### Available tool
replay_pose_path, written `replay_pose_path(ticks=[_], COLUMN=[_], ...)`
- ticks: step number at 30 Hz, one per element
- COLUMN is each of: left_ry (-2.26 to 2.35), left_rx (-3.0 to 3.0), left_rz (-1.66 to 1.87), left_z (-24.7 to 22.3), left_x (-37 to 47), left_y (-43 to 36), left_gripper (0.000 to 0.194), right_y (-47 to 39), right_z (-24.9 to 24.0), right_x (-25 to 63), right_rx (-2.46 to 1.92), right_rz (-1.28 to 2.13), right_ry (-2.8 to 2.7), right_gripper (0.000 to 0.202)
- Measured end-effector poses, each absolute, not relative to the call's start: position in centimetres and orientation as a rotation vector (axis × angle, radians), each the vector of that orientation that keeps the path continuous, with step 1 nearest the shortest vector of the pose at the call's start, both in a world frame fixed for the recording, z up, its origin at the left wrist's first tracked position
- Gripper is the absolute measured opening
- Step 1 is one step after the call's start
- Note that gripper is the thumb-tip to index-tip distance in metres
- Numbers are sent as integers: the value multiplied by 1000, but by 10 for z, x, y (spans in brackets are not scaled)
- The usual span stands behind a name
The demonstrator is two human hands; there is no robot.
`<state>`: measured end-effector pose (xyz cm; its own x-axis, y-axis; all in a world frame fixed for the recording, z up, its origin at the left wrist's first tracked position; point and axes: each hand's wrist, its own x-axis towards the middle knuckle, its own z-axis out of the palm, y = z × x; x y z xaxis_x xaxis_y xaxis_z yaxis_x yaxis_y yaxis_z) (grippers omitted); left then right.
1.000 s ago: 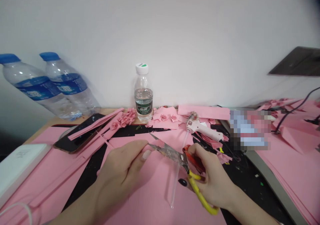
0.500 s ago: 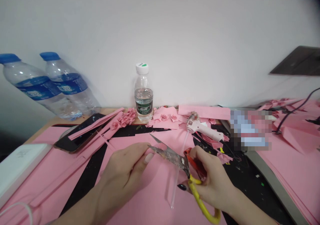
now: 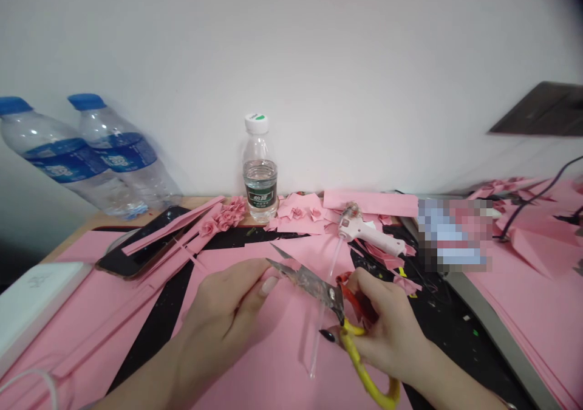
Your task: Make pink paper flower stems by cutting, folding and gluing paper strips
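Note:
My right hand (image 3: 382,319) grips a pair of scissors (image 3: 319,285) by its red and yellow handles, the thumb with a dark nail through the yellow loop. The blades point up and left and stand slightly apart. Close to their tips, my left hand (image 3: 232,300) is closed in a pinch of thumb and forefinger. A small piece of pink paper (image 3: 276,273) shows at these fingertips and between the blades; most of it is hidden. Under both hands lies a large pink sheet (image 3: 268,367), with a clear glue stick (image 3: 314,349) across it.
Behind the hands are a white glue gun (image 3: 371,234), a small water bottle (image 3: 260,182) and pink paper roses (image 3: 228,215). To the left lie a phone (image 3: 136,252), a white box-like device (image 3: 40,307) and two large bottles (image 3: 122,152). Pink sheets (image 3: 537,300) are stacked at right.
The scissor blades have come a little closer together, and more of the pink paper shows between them. The whole view has shifted slightly; both hands keep nearly the same place.

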<state>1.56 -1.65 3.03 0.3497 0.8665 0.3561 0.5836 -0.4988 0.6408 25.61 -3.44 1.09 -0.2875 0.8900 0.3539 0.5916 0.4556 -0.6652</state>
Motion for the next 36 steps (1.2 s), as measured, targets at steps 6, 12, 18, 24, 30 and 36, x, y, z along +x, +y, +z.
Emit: replay_pose_path(ticks=[6, 12, 18, 24, 30, 36], left_ry=[1363, 1315, 1290, 1263, 1266, 1320], left_rx=[2186, 2227, 2298, 2336, 2299, 2324], left_rz=[933, 963, 955, 959, 966, 862], left_z=[40, 36, 26, 28, 27, 24], left_x=[21, 18, 14, 17, 18, 14], left_y=[-18, -18, -17, -16, -18, -16], left_gripper=[39, 39, 39, 36, 29, 34], right_y=[-36, -36, -36, -36, -36, -35], right_z=[12, 18, 18, 15, 14, 13], right_x=[256, 253, 253, 254, 255, 255], right_rx=[-1335, -1460, -1417, -1464, -1419, -1406], right_rz=[613, 723, 677, 644, 653, 640], right_ry=[-2025, -2058, -2091, -2079, -2017, -2022], right_gripper=[45, 40, 40, 39, 46, 52])
